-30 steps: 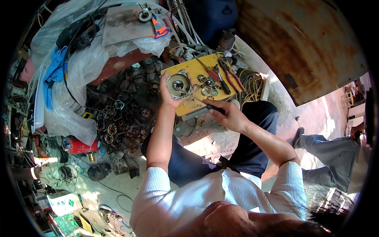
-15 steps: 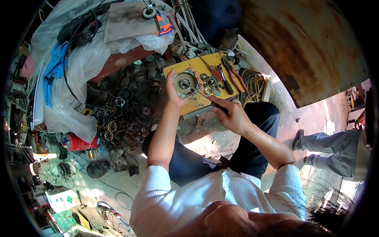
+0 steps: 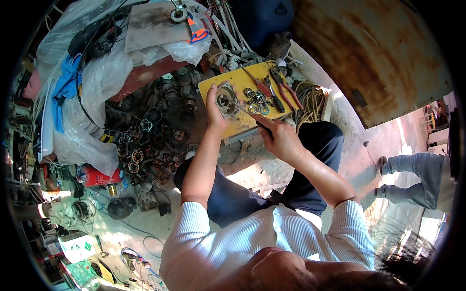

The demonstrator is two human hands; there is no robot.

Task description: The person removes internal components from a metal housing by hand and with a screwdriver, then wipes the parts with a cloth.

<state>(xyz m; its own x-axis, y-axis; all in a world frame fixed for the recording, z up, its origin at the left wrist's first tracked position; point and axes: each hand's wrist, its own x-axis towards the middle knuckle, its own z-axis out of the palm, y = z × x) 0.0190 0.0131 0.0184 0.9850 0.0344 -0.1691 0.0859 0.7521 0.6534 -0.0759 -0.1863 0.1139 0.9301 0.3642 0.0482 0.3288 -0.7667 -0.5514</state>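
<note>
My left hand [image 3: 214, 110] is closed around a metal end cover [image 3: 226, 91], a squarish casting with a round hollow, held tilted above a yellow board [image 3: 238, 129]. In my right hand [image 3: 284, 139] is a screwdriver [image 3: 245, 111], its dark handle mostly hidden in my palm and the index finger laid along it. The shaft points into the hollow of the cover, around the small central seat; whether the tip touches is too small to tell. Just right of the cover, several small bearings and rings [image 3: 257, 100] lie on the board.
Red-handled pliers [image 3: 287, 92] and a dark-handled tool [image 3: 276, 101] lie on the board's right. Coiled cable [image 3: 308, 103] sits beyond it. Greasy metal parts [image 3: 145, 126] heap up at left, beside a plastic-covered bench [image 3: 99, 97]. Another person's legs [image 3: 405, 182] stand at right.
The end cover has tilted, so its hollow looks narrower. My right hand has shifted slightly left, its index finger now stretched forward along the screwdriver. The other person's legs have moved a little right.
</note>
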